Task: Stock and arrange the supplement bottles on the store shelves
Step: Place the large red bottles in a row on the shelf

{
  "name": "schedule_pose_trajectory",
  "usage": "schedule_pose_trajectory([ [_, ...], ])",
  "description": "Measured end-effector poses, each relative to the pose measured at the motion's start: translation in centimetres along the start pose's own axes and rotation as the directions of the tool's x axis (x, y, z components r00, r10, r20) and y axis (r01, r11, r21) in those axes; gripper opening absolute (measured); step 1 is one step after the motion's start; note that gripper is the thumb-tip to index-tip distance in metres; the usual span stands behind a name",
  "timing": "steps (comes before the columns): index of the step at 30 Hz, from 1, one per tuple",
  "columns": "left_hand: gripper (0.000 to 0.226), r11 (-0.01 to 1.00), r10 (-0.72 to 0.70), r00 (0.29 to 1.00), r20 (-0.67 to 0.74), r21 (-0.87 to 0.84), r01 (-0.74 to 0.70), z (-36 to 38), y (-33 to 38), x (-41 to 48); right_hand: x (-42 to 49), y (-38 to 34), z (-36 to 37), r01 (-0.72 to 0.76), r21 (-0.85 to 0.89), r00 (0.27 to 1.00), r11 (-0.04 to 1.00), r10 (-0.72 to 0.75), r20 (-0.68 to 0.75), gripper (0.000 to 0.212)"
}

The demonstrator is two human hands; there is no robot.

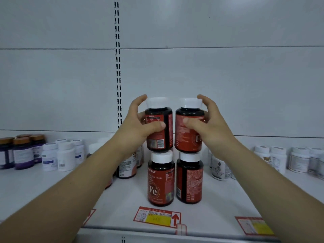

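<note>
**First:** What could topple those stacks?

**Second:** Start nearest us. Beneath the left hand (138, 127) stands the lower left bottle (161, 183), and beneath the right hand (208, 127) the lower right bottle (189, 181). Both are on the shelf (122, 207), just behind the price tag (157, 217). Each hand wraps thumb and fingers around a top one, the upper left bottle (161, 132) and the upper right bottle (185, 135). These seem to sit on the caps below. I'd say a base set off-centre on so narrow a cap could tip on release. The pair nearly touch between the grips, so one would knock the other down.

**First:** And the bottles themselves?

**Second:** Dark, round-shouldered, with red labels and white caps. An "Fe" mark shows below the left grip, and the labels face different ways. Farther back, outward of the left grip, white bottles (65, 158) stand in rows.
</note>
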State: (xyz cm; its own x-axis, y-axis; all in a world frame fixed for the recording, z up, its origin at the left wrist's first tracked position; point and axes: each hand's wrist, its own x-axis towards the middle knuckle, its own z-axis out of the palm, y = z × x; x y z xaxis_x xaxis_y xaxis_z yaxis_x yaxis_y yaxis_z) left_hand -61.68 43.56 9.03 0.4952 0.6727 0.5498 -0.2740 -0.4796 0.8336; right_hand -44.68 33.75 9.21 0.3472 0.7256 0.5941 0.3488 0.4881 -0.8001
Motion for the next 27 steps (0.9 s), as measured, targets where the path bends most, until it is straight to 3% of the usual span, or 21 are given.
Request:
schedule_pose_trajectory([
  [3, 0.056, 0.988, 0.007, 1.000, -0.016, -0.152, -0.010, 0.2, 0.4, -0.5, -0.1, -0.2, 0.3, -0.011, 0.241, 0.999, 0.970, 0.003, 0.032, 0.037],
  [7, 0.045, 0.923, -0.100, 0.995, 0.017, -0.373, 0.099, 0.6, 1.3, -1.1, 0.2, -0.3, 0.4, -0.057, 0.349, 0.996, 0.935, 0.028, 0.087, 0.045],
  [10, 0.049, 0.852, -0.216, 0.976, 0.013, -0.486, 0.195, 0.6, 1.7, -1.3, 0.3, -0.5, 0.6, -0.083, 0.397, 0.993, 0.914, 0.042, 0.112, 0.034],
  [12, 0.061, 0.841, -0.219, 0.974, 0.055, -0.496, 0.217, 0.7, 1.8, -1.4, 0.2, -0.5, 0.7, -0.114, 0.408, 0.986, 0.906, 0.055, 0.155, 0.033],
  [16, 0.077, 0.825, -0.203, 0.977, 0.058, -0.527, 0.202, 0.7, 1.3, -1.6, 0.1, -0.4, 0.7, -0.059, 0.370, 0.988, 0.927, 0.001, 0.154, 0.060],
  [21, 0.042, 0.786, -0.284, 0.956, 0.072, -0.553, 0.275, 0.2, 0.9, -1.4, 0.2, -0.2, 0.6, -0.098, 0.427, 0.985, 0.899, 0.027, 0.170, 0.046],
  [25, 0.061, 0.819, -0.278, 0.959, 0.052, -0.509, 0.265, 0.4, 0.6, -1.5, -0.2, -0.3, 1.0, -0.035, 0.383, 0.993, 0.923, -0.011, 0.117, 0.055],
  [27, 0.055, 0.852, -0.211, 0.976, 0.045, -0.481, 0.207, 0.6, 0.5, -1.7, -0.1, -0.2, 1.0, 0.001, 0.347, 0.996, 0.938, -0.031, 0.081, 0.054],
])
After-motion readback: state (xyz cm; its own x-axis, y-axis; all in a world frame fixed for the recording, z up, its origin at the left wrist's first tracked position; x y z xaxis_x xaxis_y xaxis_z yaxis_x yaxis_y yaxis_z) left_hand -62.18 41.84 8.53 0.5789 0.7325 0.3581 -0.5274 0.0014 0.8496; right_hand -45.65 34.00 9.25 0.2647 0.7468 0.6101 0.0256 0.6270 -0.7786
